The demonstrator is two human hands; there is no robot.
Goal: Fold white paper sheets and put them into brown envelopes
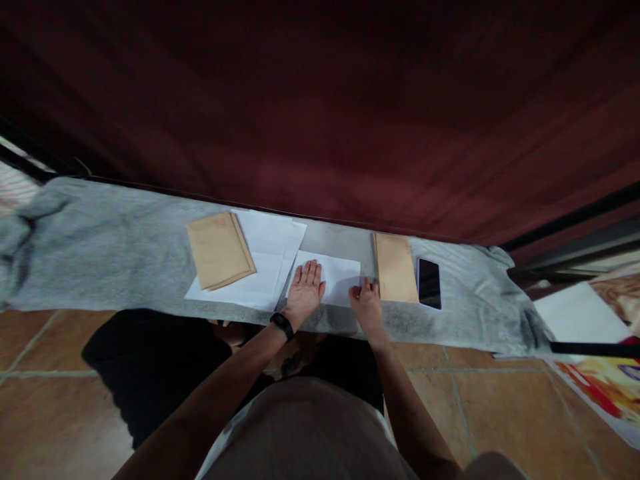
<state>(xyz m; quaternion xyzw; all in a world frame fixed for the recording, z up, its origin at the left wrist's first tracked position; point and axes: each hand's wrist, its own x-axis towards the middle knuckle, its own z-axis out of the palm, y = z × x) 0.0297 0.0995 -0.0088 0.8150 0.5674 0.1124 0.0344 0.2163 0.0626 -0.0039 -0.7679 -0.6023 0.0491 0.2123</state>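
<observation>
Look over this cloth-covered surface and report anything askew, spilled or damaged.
Only mild untidiness: the left-hand brown envelopes sit crookedly across white sheets whose edges don't line up, and the grey cloth is rumpled at both ends. I see no spill, nor damage to the paper under the left hand.

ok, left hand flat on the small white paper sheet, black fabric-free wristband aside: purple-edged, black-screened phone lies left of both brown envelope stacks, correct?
No, wrong side: the head view shows the purple-edged, black-screened phone right of both brown envelope stacks.
</observation>
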